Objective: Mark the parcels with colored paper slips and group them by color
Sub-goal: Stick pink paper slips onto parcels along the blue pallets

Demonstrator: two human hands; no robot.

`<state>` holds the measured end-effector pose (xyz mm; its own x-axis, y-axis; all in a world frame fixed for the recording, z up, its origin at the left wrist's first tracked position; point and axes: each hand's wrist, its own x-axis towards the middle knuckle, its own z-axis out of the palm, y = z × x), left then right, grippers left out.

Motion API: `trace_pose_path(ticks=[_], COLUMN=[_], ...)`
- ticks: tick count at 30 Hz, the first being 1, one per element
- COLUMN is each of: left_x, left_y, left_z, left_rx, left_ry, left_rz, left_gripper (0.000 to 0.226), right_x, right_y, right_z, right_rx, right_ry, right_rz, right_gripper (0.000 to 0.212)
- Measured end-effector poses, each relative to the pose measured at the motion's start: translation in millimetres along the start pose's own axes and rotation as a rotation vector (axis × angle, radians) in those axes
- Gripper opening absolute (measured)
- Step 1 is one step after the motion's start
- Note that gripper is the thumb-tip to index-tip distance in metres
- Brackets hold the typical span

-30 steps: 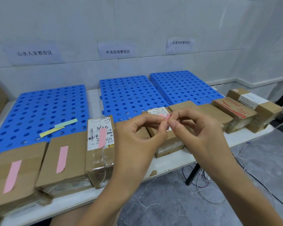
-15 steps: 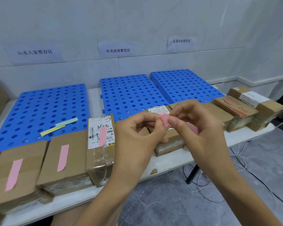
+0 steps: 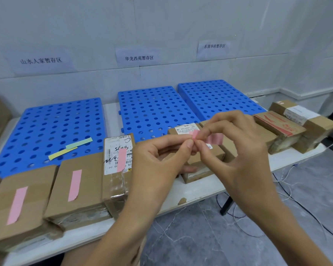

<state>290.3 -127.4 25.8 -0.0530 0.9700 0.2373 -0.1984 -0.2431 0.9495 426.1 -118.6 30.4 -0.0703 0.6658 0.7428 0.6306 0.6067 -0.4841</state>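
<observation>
Pink slip (image 3: 210,138) pinched between both hands' grips — left hand (image 3: 158,162), right hand (image 3: 238,148).

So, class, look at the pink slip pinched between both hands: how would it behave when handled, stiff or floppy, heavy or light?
Probably floppy: the pink slip looks paper-thin and seems to bend where the left hand and right hand pinch it. Likely very light: fingertips alone carry it. Being so thin, it could easily blow away if let go.

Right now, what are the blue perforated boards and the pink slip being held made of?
The blue boards: likely moulded plastic; uniform colour, slight sheen, regular round holes. The pink slip: thin matte paper, seemingly; it bends between the left hand and right hand pinching it.
</observation>
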Motion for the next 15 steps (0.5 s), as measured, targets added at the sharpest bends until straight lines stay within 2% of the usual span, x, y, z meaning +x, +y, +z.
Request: trace_pose_path(ticks=[2,6,11,15], left_x=[-0.3,0.1,0.6,0.9], left_y=[0.9,1.5,-1.3,-4.4], left_z=[0.6,2.7,5.5,8.3], left_rx=[-0.012,-0.028,-0.021,-0.01], left_ry=[-0.015,-0.008,0.029,0.047], left_rz=[-0.01,0.003,0.027,0.045], left_gripper=[0.008,0.017,0.005,0.011], right_x=[0.6,0.7,0.3,-1.3], right_y=[-0.2,-0.1,0.6,2.2], right_z=[0.4,1.4,1.3,1.5], right_rx=[-0.004,0.01,0.024,0.022], right_ry=[-0.004,-0.018,-0.015,-0.023], right_rz=[0.008,0.021,0.026,0.046], right_gripper=[0.013,0.017,0.016,0.014])
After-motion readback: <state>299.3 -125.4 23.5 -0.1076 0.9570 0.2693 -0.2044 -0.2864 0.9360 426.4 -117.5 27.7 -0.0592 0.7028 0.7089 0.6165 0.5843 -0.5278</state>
